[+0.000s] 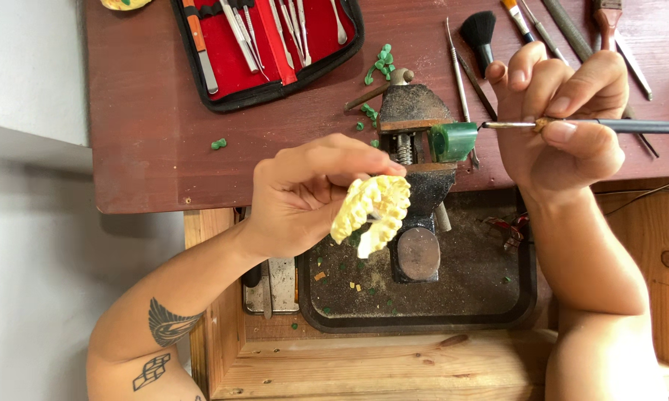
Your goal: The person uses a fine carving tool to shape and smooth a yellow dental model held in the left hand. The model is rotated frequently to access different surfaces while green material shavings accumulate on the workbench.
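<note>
Left hand (305,194) pinching yellow model (371,212), right hand (561,119) gripping tool (631,126), tray (527,297) holding vise (417,186).

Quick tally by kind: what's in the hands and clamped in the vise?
Yellow ridged carved piece, held in the left hand: 1
Thin dark-handled metal-tipped tool, held in the right hand: 1
Green block, clamped in the vise: 1
Vise: 1
Total: 4
</note>
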